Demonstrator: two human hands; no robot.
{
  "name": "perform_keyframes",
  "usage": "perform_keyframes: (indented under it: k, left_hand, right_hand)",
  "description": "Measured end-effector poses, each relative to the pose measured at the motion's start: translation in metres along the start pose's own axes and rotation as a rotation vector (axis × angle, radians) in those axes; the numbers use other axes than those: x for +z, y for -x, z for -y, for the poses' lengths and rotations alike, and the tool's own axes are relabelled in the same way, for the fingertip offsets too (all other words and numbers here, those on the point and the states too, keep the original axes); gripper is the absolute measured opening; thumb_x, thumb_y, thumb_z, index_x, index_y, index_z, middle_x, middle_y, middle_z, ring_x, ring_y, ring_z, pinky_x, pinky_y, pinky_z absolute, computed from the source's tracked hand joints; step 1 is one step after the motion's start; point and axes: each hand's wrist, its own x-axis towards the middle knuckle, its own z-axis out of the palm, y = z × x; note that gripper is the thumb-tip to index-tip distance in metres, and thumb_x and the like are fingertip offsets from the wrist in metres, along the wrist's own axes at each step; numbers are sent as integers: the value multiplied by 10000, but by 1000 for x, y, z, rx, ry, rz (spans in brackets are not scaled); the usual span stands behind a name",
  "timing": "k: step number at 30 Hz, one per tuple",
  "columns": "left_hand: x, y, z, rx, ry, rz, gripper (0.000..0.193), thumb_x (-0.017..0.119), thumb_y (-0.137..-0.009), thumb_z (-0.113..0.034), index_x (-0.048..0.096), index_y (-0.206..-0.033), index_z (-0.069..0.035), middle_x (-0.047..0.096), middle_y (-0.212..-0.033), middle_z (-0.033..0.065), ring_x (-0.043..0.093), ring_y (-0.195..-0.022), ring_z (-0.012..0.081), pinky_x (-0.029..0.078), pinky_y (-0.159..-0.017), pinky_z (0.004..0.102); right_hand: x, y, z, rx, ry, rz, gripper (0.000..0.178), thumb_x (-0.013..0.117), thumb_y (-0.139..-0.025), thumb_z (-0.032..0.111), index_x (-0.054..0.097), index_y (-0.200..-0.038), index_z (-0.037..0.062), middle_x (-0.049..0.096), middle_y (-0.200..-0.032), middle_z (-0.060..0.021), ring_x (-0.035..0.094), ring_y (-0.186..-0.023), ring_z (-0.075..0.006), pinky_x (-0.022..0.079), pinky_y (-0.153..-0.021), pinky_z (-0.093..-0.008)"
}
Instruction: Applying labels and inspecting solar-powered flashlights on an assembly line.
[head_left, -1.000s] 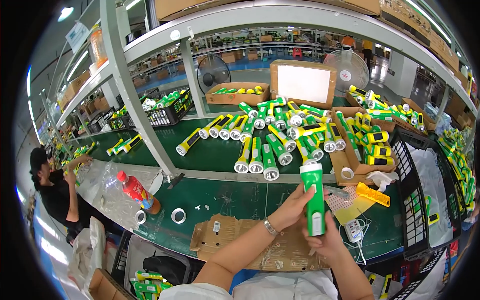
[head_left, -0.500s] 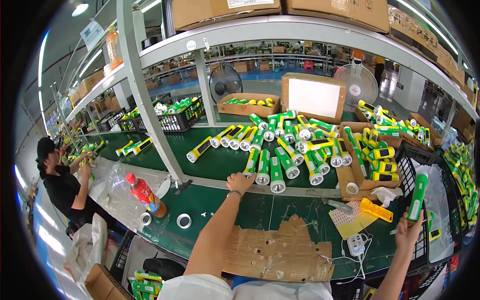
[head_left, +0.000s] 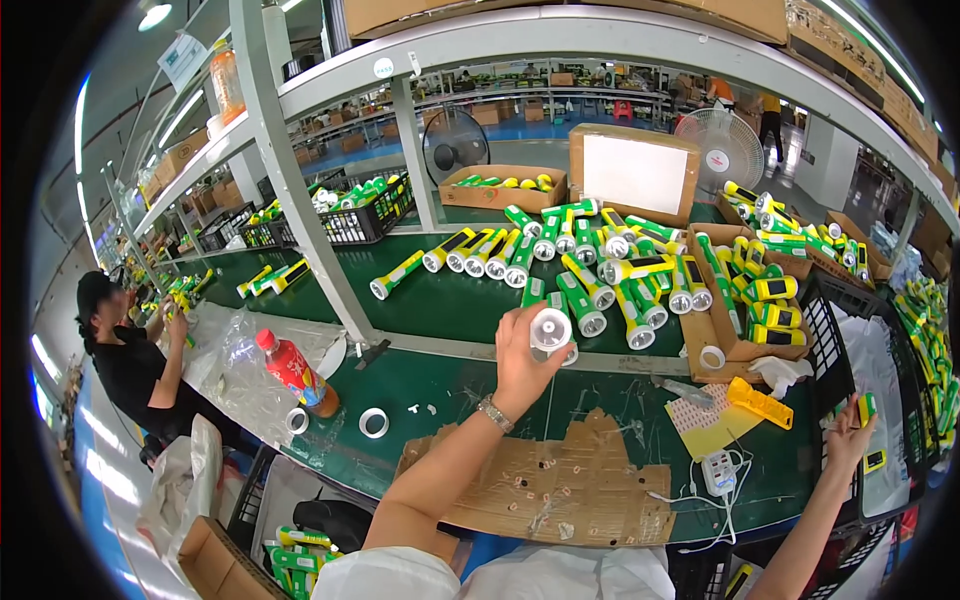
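My left hand (head_left: 522, 372) is closed round a flashlight (head_left: 551, 330) and holds it up off the bench, its round white lens end turned toward me. The hand hides most of its body. Over the plastic-lined black crate at the right, my right hand (head_left: 848, 442) grips a green and yellow flashlight (head_left: 866, 408) at its fingertips. Beyond my left hand, several green, yellow and white flashlights (head_left: 577, 303) lie in a loose pile on the green bench (head_left: 440, 375).
A torn cardboard sheet (head_left: 590, 490) lies before me, with a white power strip (head_left: 718, 474) and yellow holder (head_left: 760, 403) to its right. A drink bottle (head_left: 297, 375) stands left. The black crate (head_left: 835, 350) and a flashlight-filled carton (head_left: 725, 365) are at right. A co-worker (head_left: 125, 360) works at far left.
My left hand has lifted a flashlight from the pile and brought it nearer, lens toward me. My right hand has lowered its flashlight from upright toward the crate.
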Motion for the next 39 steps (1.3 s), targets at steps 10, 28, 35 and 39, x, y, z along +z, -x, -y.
perform_keyframes:
  k: [10,28,35,39]
  left_hand:
    - [27,12,-21,-1146,1684,275,447,384,-897,-378,485,-1098,8,577,-978,163,571,-854,258,477,-757,336]
    - [74,48,-90,-1342,2006,617,358,328,-919,-396,505,-892,-85,564,-851,136,547,-764,249,463,-788,406]
    - [75,48,-102,-1241,1866,615,338,341,-913,-392,498,-886,-94,559,-820,130,540,-761,249,437,-819,417]
    - [71,45,-107,-1142,1664,611,364,310,-921,-396,489,-895,-80,568,-834,163,546,-767,270,453,-792,408]
  right_hand:
    - [135,191,-115,494,1355,603,263,604,-807,257,642,-943,36,619,-786,-15,454,-522,-28,342,-452,-179]
    - [149,241,-154,-53,1305,888,142,604,-810,72,616,-927,-8,611,-705,-81,560,-582,-111,438,-537,-239]
    - [162,239,-140,-218,1633,856,163,671,-723,180,640,-750,22,608,-627,-79,593,-550,-184,462,-523,-279]
    - [172,226,-133,-34,1699,960,143,658,-702,167,637,-728,29,613,-628,-80,598,-556,-200,473,-540,-290]
